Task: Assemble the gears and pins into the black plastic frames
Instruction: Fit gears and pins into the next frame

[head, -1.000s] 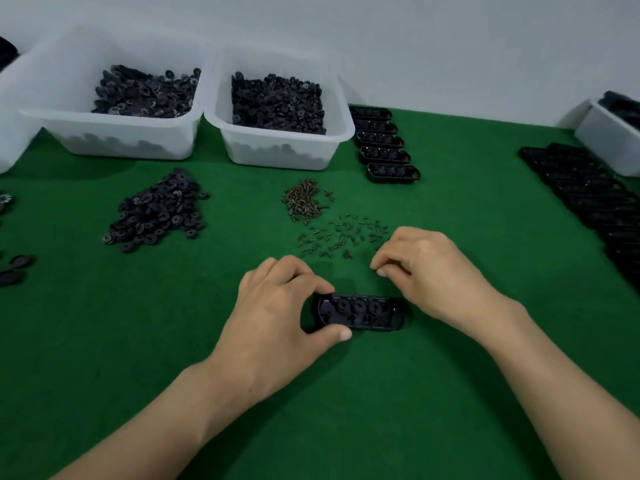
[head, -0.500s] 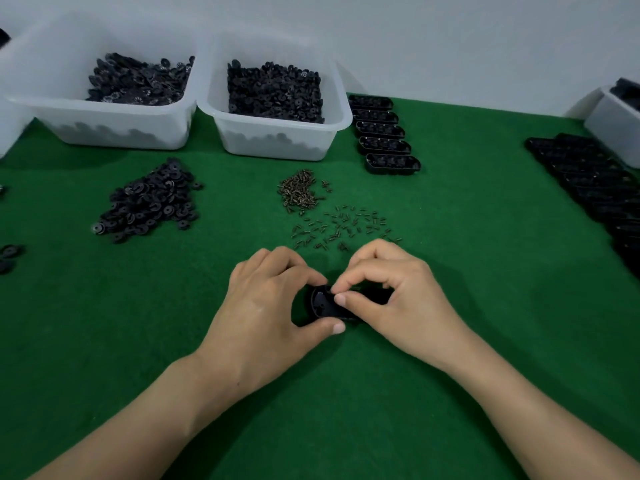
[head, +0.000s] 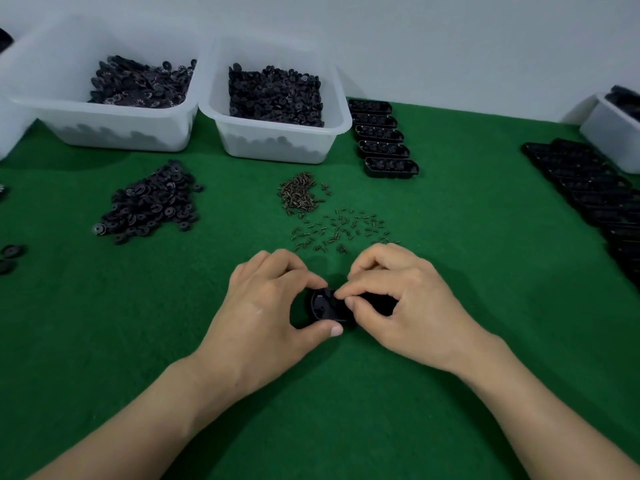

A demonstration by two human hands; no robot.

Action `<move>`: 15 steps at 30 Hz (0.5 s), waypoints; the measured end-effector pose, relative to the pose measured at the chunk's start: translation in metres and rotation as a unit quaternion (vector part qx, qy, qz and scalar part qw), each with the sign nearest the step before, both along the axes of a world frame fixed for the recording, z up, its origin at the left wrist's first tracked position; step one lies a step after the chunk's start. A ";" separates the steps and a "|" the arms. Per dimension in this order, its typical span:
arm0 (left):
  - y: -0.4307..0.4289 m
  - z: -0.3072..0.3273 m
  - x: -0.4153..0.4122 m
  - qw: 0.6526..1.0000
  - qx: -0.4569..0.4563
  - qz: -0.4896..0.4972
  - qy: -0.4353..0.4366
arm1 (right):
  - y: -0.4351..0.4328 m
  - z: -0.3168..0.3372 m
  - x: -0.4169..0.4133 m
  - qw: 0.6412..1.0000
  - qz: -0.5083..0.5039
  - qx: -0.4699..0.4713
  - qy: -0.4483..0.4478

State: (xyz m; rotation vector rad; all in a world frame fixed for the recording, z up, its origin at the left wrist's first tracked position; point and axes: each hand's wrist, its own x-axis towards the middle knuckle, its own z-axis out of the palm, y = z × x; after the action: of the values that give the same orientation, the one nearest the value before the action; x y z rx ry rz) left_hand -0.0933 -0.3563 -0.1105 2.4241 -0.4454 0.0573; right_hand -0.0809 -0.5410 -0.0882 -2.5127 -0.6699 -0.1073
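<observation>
A black plastic frame (head: 323, 305) lies on the green mat in front of me. My left hand (head: 266, 306) pinches its left end between thumb and forefinger. My right hand (head: 401, 303) covers the frame's right part, thumb and forefinger pressed together over its left-middle; whatever small piece they hold is hidden. Loose pins (head: 341, 230) lie scattered just beyond the hands, with a denser heap of pins (head: 298, 194) behind them. A pile of black gears (head: 152, 204) sits to the left.
Two white bins of black gears (head: 138, 88) (head: 273, 93) stand at the back. A row of frames (head: 384, 140) sits right of the bins. A long row of black frames (head: 595, 199) runs along the right, beside another white bin (head: 613, 133).
My right hand came down from the scattered pins onto the frame and now pinches over its left-middle. My left hand has kept its grip on the frame's left end.
</observation>
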 end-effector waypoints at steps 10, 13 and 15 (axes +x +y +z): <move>-0.001 0.001 0.000 1.000 0.001 -0.005 0.002 | -0.039 0.003 0.027 0.982 -0.182 0.030 0.042; -0.001 0.001 0.000 1.000 0.002 -0.005 -0.001 | -0.032 0.002 0.031 0.990 -0.134 -0.028 0.029; -0.001 0.001 0.000 1.000 0.001 -0.005 0.000 | -0.027 0.003 0.034 0.990 -0.122 -0.066 0.025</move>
State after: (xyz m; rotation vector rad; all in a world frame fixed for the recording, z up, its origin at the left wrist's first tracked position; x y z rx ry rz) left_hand -0.0931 -0.3572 -0.1097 2.4245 -0.4572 0.0540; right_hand -0.0468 -0.5684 -0.0855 -2.7060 -0.3576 -0.0899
